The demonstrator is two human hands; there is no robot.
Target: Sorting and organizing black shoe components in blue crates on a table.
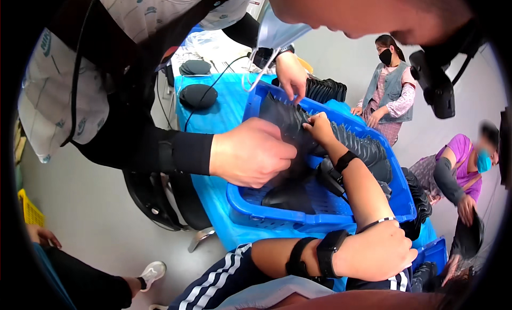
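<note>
A blue plastic basket point(320, 219) holds tight rows of dark, thin, curved molded pieces point(362, 147). My right hand point(321, 127) reaches into it, fingers pinched at the top edge of one row. A black strapped device sits on that wrist. My left hand point(376, 251) lies low over my lap, crossing my right forearm, its fingers curled; what they hold, if anything, is hidden. Another person's closed hand point(253, 153), in a black sleeve, is over the basket's left part, above loose dark pieces point(288, 195). That person's other hand point(292, 75) touches the basket's far rim.
The blue-covered table point(213, 123) carries a rounded black piece point(198, 97) and a dark stack point(194, 67). More dark rows point(326, 90) stand behind the basket. A black stool point(186, 206) is at left. Two masked people are at right, one holding a dark piece point(469, 235).
</note>
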